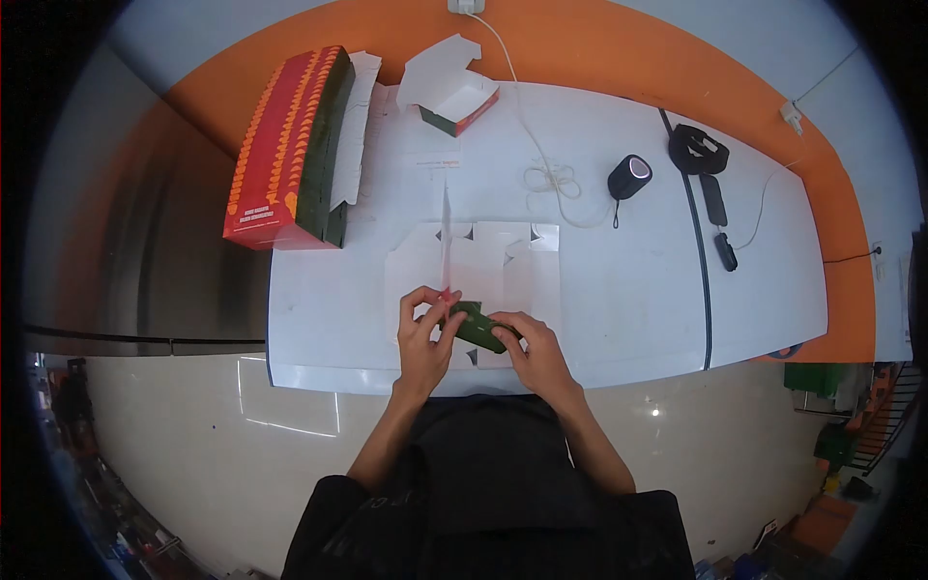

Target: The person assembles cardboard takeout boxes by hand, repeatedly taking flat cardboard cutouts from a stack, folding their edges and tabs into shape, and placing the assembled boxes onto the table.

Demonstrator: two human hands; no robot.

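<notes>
On the white table lies a partly folded cardboard box (491,266), its pale inside facing up. One side panel (447,232) stands upright, seen nearly edge-on. A dark green flap (476,330) is raised at the near side. My left hand (421,340) pinches the flap's left end, where a bit of red shows at the corner. With thumb and fingers, my right hand (537,354) grips the right end of the same green flap. The fingertips partly cover the flap's ends.
A red and green stack of cardboard (280,159) stands at the left. Behind the work is an open folded box (462,101). A white cable (553,182), a black cylindrical speaker (630,177), a black coiled strap (698,150) and a dark flat device (713,200) lie to the right.
</notes>
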